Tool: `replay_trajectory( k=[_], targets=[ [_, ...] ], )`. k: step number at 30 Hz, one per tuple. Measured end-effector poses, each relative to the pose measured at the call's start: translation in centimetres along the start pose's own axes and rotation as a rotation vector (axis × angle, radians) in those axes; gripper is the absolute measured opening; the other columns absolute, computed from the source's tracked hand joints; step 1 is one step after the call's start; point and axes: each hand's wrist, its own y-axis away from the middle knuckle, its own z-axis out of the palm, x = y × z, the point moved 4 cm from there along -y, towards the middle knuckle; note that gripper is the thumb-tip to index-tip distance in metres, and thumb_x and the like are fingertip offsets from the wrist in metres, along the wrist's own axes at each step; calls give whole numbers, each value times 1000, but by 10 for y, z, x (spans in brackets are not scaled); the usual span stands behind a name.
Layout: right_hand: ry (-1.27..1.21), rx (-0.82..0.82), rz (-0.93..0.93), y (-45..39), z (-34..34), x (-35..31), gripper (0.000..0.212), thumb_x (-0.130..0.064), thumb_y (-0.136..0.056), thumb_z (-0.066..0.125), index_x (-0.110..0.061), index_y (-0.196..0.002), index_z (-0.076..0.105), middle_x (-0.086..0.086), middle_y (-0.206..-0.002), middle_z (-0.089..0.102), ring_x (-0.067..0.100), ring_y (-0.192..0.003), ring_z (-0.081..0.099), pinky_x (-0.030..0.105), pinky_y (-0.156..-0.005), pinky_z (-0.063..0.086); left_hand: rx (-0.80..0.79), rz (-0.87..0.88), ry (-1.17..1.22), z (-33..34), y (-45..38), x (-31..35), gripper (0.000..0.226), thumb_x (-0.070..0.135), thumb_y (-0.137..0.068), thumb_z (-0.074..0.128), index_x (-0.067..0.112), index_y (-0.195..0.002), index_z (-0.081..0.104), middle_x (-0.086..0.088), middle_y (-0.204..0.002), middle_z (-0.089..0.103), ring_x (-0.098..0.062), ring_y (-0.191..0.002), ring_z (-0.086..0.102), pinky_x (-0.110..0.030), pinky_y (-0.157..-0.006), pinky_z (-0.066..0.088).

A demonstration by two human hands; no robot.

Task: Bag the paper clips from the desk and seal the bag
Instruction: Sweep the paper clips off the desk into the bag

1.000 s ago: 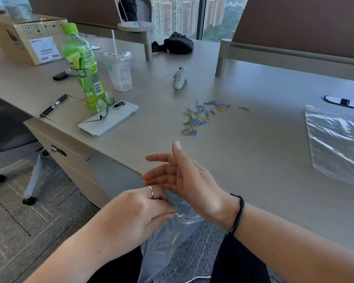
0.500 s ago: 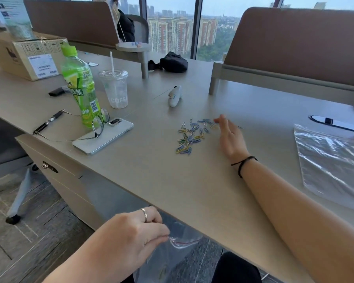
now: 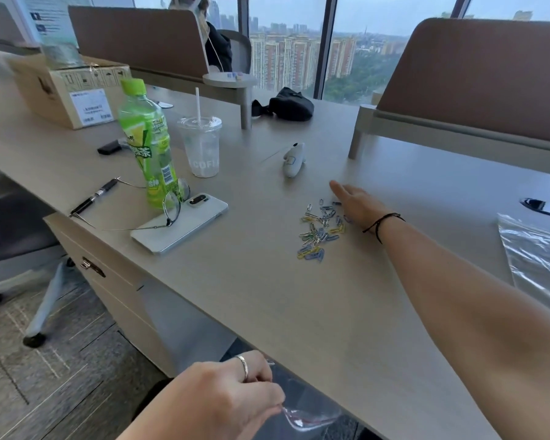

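Note:
A loose heap of coloured paper clips (image 3: pixel 319 228) lies on the grey desk (image 3: pixel 299 312). My right hand (image 3: pixel 356 203) rests flat on the desk at the heap's far right edge, fingers stretched out and touching the nearest clips. Below the desk's front edge my left hand (image 3: pixel 232 395) pinches the rim of a clear zip bag (image 3: pixel 308 414) with a red seal line, its mouth held open. The bag's lower part is out of view.
A second clear bag (image 3: pixel 540 255) lies at the right. To the left are a white phone (image 3: pixel 181 225) with glasses on it, a green bottle (image 3: pixel 148 144), a plastic cup (image 3: pixel 200 146), a pen (image 3: pixel 94 196). A white device (image 3: pixel 292 160) lies behind the clips.
My right hand left the bag and reached forward over the desk to the far side of the clip heap. My left hand kept hold of the bag below the edge.

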Motion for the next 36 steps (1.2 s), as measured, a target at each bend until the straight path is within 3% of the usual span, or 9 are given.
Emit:
replay_trajectory(
  k=[6, 10, 13, 15, 22, 31, 36],
  targets=[
    [-133, -191, -213, -5, 28, -21, 49, -49, -99, 37, -16, -126, 62, 3, -143, 54, 21, -132, 47, 35, -115, 30, 14, -14, 21, 2, -1, -2, 16, 40, -99, 50, 36, -86, 57, 14, -86, 48, -10, -53, 39, -26, -38, 46],
    [-136, -211, -192, 3, 35, -23, 46, -74, -81, 38, -54, -112, 65, -20, -136, 58, 8, -127, 52, 38, -114, 35, 10, -19, 33, 6, -1, -2, 18, 44, -101, 45, 37, -89, 57, 14, -87, 48, -12, -52, 41, -25, -37, 46],
    [-84, -245, -296, 12, 41, -32, 69, -77, -77, 30, -44, -132, 57, -24, -145, 48, 4, -137, 39, 35, -120, 23, 13, -36, 39, 10, -1, -3, 9, 43, -98, 51, 38, -93, 58, 15, -90, 50, -13, -53, 46, -26, -40, 50],
    [-63, -278, -344, 22, 46, -37, 72, -76, -79, 27, -41, -136, 55, -26, -147, 44, 1, -140, 35, 34, -121, 19, 12, -43, 61, 12, 1, -3, 7, 43, -96, 54, 38, -94, 59, 15, -91, 51, -13, -54, 49, -29, -43, 52],
    [-34, -372, -530, 80, 53, -40, 46, -48, -102, 31, -32, -137, 56, -24, -148, 42, -5, -140, 31, 35, -122, 18, 25, -17, 84, 8, 0, 0, 11, 42, -95, 57, 36, -93, 65, 16, -88, 54, -10, -54, 50, -24, -44, 48],
    [62, -422, -681, 164, 51, -44, 52, -51, -102, 26, -29, -142, 51, -14, -153, 41, -2, -143, 27, 34, -121, 20, 26, 11, 113, 8, -1, -3, 17, 45, -99, 53, 36, -98, 67, 19, -94, 56, -6, -60, 56, -25, -51, 50],
    [8, -412, -671, 199, 49, -49, 49, -45, -105, 27, -24, -141, 53, -13, -152, 43, -2, -142, 30, 32, -120, 21, 27, 16, 120, 10, -1, 1, 16, 46, -98, 53, 37, -101, 66, 19, -95, 56, -5, -62, 56, -24, -53, 51]
  ],
)
